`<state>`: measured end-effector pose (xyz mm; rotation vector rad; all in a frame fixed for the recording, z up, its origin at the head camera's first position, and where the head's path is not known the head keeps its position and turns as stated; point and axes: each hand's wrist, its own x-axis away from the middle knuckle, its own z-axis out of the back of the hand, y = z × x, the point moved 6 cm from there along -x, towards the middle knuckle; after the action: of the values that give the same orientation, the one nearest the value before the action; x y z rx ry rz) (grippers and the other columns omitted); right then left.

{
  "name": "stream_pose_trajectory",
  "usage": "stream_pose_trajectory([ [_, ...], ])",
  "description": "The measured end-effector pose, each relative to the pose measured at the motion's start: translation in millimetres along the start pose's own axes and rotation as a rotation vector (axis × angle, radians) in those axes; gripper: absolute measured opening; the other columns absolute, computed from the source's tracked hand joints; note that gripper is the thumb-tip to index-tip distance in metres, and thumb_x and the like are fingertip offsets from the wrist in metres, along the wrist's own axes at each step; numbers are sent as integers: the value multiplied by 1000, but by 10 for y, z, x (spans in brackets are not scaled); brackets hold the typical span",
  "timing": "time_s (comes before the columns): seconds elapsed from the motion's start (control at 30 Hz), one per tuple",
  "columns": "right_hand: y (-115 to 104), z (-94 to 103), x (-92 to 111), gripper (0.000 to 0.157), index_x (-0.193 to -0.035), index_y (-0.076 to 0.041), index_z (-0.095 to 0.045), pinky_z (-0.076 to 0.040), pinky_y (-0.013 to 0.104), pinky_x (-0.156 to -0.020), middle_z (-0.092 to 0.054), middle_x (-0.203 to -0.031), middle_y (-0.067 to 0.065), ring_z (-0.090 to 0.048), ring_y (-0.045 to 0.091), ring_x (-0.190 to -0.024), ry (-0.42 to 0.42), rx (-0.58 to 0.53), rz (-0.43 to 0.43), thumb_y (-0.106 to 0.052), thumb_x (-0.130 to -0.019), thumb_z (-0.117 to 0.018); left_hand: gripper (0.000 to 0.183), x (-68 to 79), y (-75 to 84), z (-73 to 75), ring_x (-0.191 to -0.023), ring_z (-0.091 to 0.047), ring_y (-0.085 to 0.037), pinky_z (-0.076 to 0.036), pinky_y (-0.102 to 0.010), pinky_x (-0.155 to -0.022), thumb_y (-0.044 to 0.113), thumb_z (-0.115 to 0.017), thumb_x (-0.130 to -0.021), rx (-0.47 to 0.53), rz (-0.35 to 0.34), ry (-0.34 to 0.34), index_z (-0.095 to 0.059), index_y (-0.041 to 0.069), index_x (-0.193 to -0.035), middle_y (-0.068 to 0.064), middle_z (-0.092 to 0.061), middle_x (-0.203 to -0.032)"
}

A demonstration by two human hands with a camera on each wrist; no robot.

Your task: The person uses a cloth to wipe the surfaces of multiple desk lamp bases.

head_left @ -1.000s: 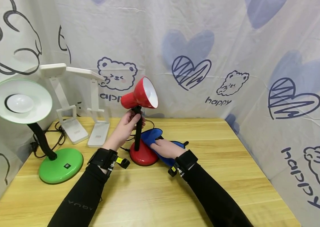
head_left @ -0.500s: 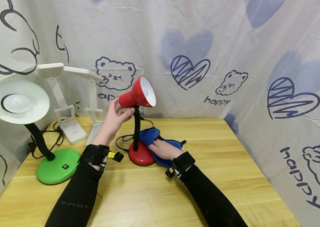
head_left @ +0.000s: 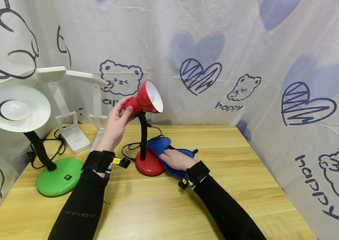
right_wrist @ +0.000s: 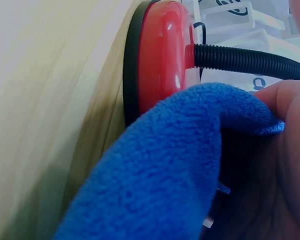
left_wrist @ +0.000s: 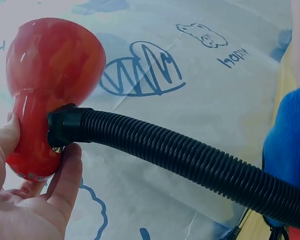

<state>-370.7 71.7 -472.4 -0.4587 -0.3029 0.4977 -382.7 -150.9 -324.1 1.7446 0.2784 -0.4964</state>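
Black neck (left_wrist: 170,156), ribs (right_wrist: 240,60) in wrist views only

My head feed is bright and evenly lit, with a soft sheen low on the pale yellow wood-grain desk (head_left: 163,203) and wide-angle stretching toward the edges. My left-wrist feed runs dimmer and bluish, muted highlights on the glossy red bell-shaped lampshade (left_wrist: 55,60). On the right wrist I get washout at upper left, glare on the round red lamp base (right_wrist: 162,60), and deep shadow right of the blue plush cloth (right_wrist: 155,165).
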Motion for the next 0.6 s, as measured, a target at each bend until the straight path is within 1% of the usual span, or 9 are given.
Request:
stream_pose_trajectory([
  [0.13, 51, 20, 172, 45, -108, -16, -60, -42, 33, -78, -56, -91, 0, -55, 17, -86, 10, 27, -11, -51, -102, -33, 42, -2, 2, -4, -119, -55, -24, -49, -30, -96, 16, -54, -99, -12, -5, 1, -49, 18, -141, -8, -39, -144],
  [0.2, 66, 23, 283, 42, -98, -18, -59, -42, 32, -75, -54, -83, 0, -56, 15, -81, 21, 50, -6, -50, -103, -33, 42, -3, -2, -10, -119, -55, -24, -49, -30, -96, 16, -54, -99, -15, -16, 4, -50, 18, -140, -9, -40, -143],
  [0.3, 43, 19, 435, 41, -83, -20, -57, -42, 30, -68, -49, -72, -3, -53, 13, -68, 33, 93, 27, -47, -103, -34, 41, -8, -2, -5, -119, -55, -25, -49, -30, -96, 16, -54, -99, -12, -25, 13, -51, 18, -140, -9, -41, -143],
  [0.4, -11, 7, 569, 41, -72, -21, -50, -41, 27, -62, -44, -65, -5, -48, 11, -58, 24, 120, 68, -43, -104, -35, 41, -9, -14, -4, -120, -55, -25, -49, -31, -96, 17, -54, -99, -16, -22, 14, -51, 18, -139, -8, -41, -143],
  [0.5, -57, 7, 635, 42, -68, -21, -45, -39, 26, -59, -41, -63, -6, -44, 10, -54, 11, 118, 91, -41, -104, -36, 41, -3, -21, -1, -121, -53, -26, -49, -32, -97, 18, -54, -99, -38, -19, 12, -50, 20, -140, -7, -40, -143],
  [0.6, -76, 30, 597, 41, -70, -21, -45, -39, 27, -61, -41, -65, -6, -46, 10, -56, 11, 93, 80, -42, -104, -36, 41, 8, -12, 7, -122, -53, -27, -49, -33, -97, 19, -53, -99, -66, -23, 13, -50, 21, -140, -6, -41, -143],
])
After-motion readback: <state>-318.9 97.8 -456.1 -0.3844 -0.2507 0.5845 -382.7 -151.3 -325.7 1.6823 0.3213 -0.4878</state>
